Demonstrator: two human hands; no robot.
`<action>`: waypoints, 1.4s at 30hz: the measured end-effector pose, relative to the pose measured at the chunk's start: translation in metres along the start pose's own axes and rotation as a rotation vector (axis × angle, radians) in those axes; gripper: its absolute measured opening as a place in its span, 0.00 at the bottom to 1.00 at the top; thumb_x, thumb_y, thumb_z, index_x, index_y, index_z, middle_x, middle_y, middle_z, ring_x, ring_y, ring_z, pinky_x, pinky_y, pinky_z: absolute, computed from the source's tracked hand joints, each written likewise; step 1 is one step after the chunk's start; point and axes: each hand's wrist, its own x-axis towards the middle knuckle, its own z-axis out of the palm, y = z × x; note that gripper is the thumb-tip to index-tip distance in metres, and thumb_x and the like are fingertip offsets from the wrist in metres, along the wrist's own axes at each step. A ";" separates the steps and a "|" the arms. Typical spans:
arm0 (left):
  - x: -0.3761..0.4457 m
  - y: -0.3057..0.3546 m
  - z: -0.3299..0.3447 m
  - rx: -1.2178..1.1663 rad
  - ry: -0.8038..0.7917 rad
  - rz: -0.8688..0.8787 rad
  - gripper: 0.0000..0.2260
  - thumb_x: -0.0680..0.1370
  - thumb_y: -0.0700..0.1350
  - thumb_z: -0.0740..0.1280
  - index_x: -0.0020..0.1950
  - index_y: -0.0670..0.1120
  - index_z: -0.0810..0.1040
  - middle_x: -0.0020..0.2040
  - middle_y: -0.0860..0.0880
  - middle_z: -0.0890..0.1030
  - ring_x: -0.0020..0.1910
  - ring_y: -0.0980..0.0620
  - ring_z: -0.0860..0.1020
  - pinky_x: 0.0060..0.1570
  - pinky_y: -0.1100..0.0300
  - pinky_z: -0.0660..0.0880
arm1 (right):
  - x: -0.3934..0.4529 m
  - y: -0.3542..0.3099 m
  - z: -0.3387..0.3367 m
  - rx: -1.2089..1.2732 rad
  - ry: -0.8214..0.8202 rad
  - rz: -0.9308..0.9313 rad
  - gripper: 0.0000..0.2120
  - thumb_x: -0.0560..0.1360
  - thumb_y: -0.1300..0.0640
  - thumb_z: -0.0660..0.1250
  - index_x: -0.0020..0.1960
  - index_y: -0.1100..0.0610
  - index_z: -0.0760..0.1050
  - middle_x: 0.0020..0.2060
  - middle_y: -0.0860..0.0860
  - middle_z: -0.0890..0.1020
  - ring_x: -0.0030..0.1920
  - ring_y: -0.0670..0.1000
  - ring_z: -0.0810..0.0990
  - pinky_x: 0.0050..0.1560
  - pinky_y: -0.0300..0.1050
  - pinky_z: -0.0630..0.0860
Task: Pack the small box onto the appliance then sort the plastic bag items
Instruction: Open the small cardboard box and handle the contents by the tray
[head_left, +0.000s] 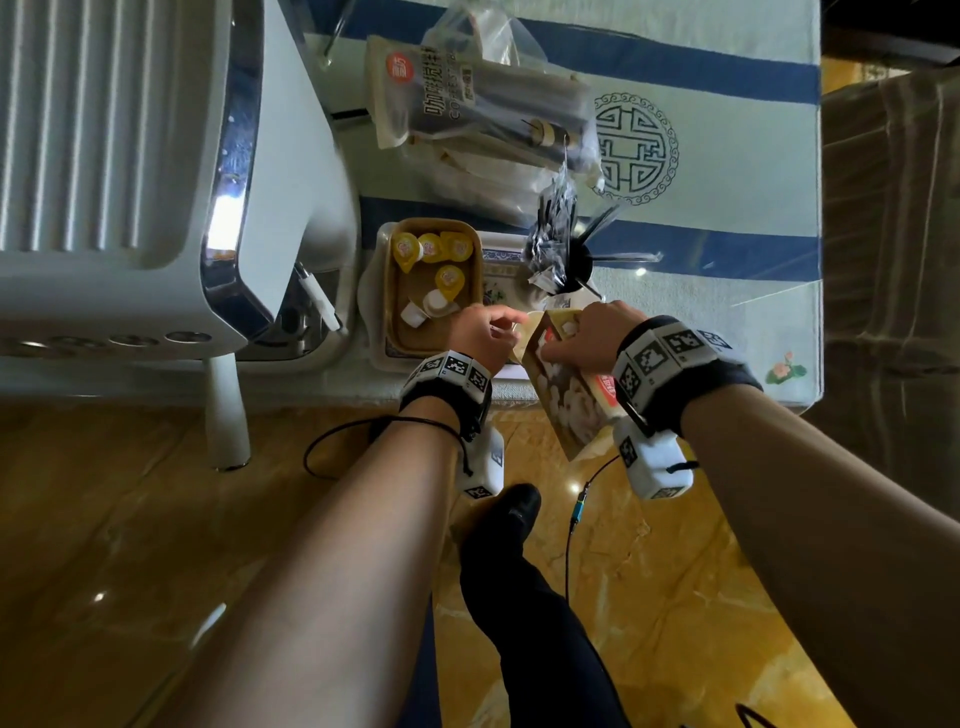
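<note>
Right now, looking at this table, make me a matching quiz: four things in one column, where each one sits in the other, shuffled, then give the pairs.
Things
1. small box
2. creamer cups
3. coffee stirrer bag
4. white appliance

Places
A. in the brown tray
B. far side of the table, on the glass top
C. held between the left hand and the right hand at the table's near edge
D. at the left, standing on white legs

Pairs: 1-C, 2-A, 3-B, 4-D
</note>
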 end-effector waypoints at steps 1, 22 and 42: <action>0.000 0.000 0.000 -0.010 0.001 -0.002 0.13 0.73 0.34 0.66 0.56 0.40 0.81 0.54 0.37 0.81 0.47 0.43 0.81 0.44 0.65 0.72 | 0.000 -0.001 -0.002 -0.007 0.004 0.001 0.22 0.65 0.35 0.64 0.30 0.54 0.67 0.29 0.51 0.70 0.31 0.50 0.70 0.28 0.40 0.62; 0.002 0.002 0.008 -0.084 0.047 0.009 0.06 0.72 0.35 0.66 0.43 0.42 0.83 0.43 0.43 0.85 0.40 0.48 0.80 0.46 0.56 0.79 | -0.017 0.010 0.005 -0.055 0.058 -0.018 0.23 0.62 0.30 0.61 0.29 0.51 0.65 0.29 0.50 0.72 0.29 0.48 0.71 0.27 0.39 0.63; -0.012 0.012 0.020 -0.045 0.003 0.019 0.04 0.73 0.38 0.67 0.44 0.43 0.82 0.43 0.46 0.84 0.38 0.55 0.77 0.35 0.72 0.70 | -0.043 0.027 0.005 -0.061 0.062 0.001 0.23 0.64 0.34 0.64 0.32 0.54 0.66 0.28 0.49 0.71 0.29 0.49 0.71 0.30 0.41 0.67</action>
